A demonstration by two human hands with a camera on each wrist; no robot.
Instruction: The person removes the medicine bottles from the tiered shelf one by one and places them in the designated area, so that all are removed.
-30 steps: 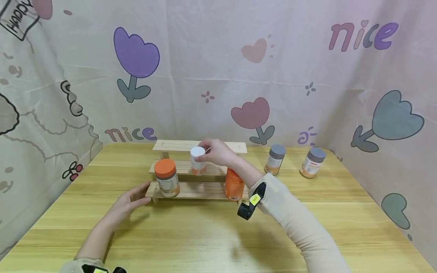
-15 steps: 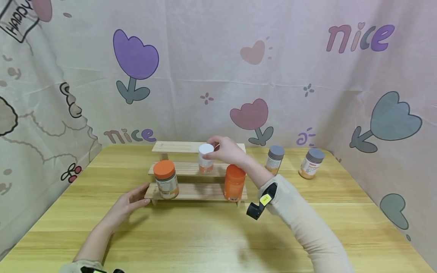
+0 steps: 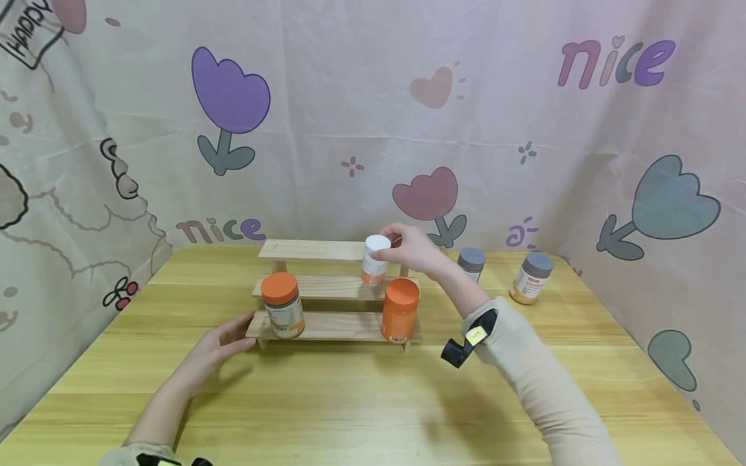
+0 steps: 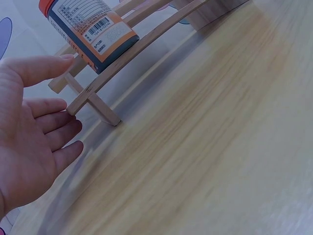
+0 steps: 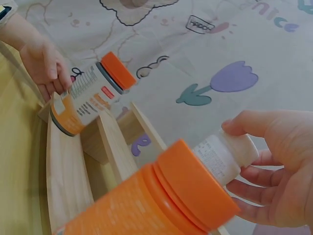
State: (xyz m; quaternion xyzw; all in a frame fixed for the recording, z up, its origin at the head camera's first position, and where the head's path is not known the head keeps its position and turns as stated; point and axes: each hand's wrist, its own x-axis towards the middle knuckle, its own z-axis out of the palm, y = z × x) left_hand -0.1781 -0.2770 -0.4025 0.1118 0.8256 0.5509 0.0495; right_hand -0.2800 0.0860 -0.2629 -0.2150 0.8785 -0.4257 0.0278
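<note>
My right hand point(image 3: 410, 249) pinches a small white pill bottle point(image 3: 375, 262) with an orange lower band between thumb and fingers. The bottle is upright at the right part of the middle step of a three-step wooden rack point(image 3: 326, 249); whether its base touches the wood I cannot tell. In the right wrist view an orange jar point(image 5: 161, 196) hides the bottle's lower part. My left hand point(image 3: 218, 346) is at the rack's left end, its extended fingers touching the lowest step's corner, seen closely beside the left hand point(image 4: 34, 127) in the left wrist view.
On the lowest step stand a grey jar with an orange lid point(image 3: 283, 307) at left and the orange jar point(image 3: 400, 310) at right. Two grey-lidded bottles stand on the table to the right, one point(image 3: 530, 278) farther out, the other point(image 3: 472, 260) partly behind my right wrist. A printed cloth point(image 3: 350, 97) hangs behind.
My right hand has carried the white pill bottle rightward along the middle step, ending slightly farther back. The orange jar is now uncovered by the arm. My left hand stays put.
</note>
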